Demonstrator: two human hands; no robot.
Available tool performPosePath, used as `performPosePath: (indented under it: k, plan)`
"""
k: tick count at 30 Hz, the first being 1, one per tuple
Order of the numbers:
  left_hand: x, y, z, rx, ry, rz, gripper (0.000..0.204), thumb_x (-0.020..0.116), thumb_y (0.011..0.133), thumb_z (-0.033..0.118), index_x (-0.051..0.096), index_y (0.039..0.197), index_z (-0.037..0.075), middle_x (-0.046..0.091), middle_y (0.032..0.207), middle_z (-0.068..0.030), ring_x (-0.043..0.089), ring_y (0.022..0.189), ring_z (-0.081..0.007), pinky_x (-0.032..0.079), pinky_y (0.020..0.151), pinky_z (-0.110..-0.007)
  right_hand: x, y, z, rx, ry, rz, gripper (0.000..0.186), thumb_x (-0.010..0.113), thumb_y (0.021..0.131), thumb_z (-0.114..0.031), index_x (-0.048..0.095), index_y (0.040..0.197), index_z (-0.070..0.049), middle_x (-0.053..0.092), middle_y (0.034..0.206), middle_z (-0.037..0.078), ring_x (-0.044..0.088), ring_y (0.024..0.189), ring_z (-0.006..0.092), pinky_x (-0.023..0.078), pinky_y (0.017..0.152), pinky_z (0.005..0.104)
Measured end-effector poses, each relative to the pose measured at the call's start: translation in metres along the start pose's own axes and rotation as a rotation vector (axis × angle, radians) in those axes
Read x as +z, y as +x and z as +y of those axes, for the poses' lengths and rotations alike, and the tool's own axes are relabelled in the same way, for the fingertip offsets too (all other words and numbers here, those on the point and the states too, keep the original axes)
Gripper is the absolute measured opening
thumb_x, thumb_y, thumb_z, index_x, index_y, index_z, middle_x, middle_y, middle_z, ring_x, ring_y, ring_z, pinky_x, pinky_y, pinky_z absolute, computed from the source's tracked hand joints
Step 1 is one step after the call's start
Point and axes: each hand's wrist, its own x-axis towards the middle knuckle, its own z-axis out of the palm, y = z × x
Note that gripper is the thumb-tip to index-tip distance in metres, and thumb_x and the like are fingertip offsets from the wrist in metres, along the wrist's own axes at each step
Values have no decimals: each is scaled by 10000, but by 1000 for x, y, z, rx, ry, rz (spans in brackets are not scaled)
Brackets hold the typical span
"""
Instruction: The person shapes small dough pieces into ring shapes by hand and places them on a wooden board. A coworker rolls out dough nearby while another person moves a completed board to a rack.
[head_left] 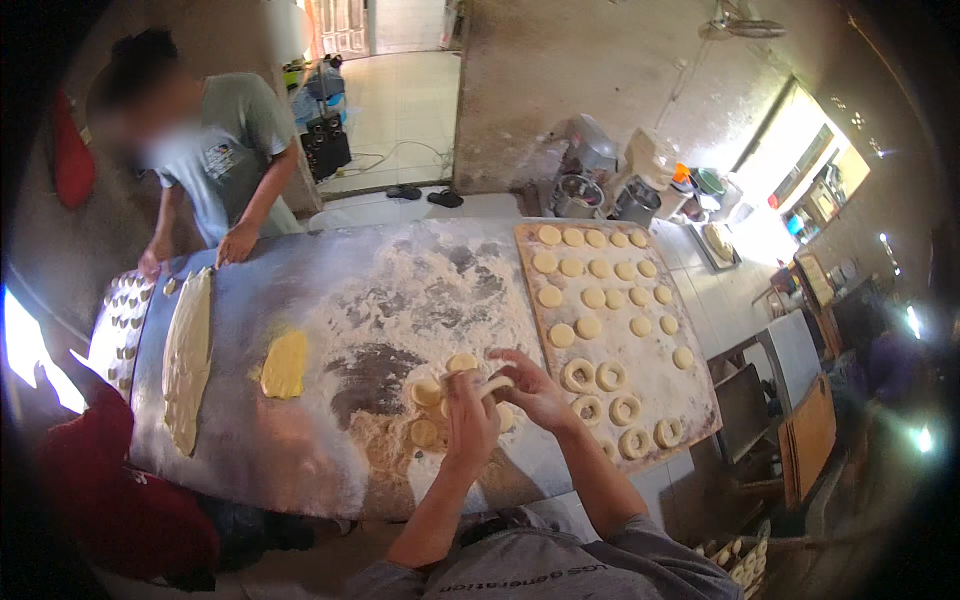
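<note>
Fingers (pixel 514 361) of your left hand (pixel 473 420) and right hand (pixel 541 396) look clamped on one dough piece (pixel 496 385); squeeze lightly, evenly, so thickness should stay uniform.

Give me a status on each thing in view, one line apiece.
Left hand: raised, against the dough piece
Right hand: fingers bent at the dough piece
Dough piece: lifted, partly hidden
Dough rounds: whole, set out on the board
Dough rings: holed, lying flat
Board: flour-dusted
Long dough strip: flattened
Yellow mass: spread thin
Flour: scattered
Doorway: open
</note>
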Motion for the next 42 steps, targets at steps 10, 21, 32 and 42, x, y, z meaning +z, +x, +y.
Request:
performPosePath:
  k: [10,21,32,42]
  plan:
    - [24,-24,40,-259,-1143,-93,241,443,984,257,486,1079,40,556,904,-73,578,850,-177,499,730,-325,-26,-53,14,-178,-151,254,281,620,799,-32,580,1075,-60,586,936,80,563,789,155,471,756,316]
    - [112,-41,105,-93,-481,-245,233,389,1001,185,528,946,6,574,777,-188,587,672,-345,470,623,-386,-93,-138,-28,-127,631,262,396,397,1012,-326,305,1347,-137,625,835,171,609,691,223,502,746,415]
    - [207,-60,194,-94,-424,-611,246,367,1026,245,511,977,52,598,753,-193,607,692,-421,471,623,-462,-203,-212,-24,-170,220,500,367,366,1002,-397,394,1250,-128,547,609,97,544,522,193,462,522,306]
    - [277,-80,242,-16,-375,-674,162,422,1004,241,436,1089,103,630,748,-216,610,717,-474,435,590,-552,-287,-280,-24,-286,104,618,507,435,986,-277,289,1434,-91,577,827,75,531,737,76,444,682,255]
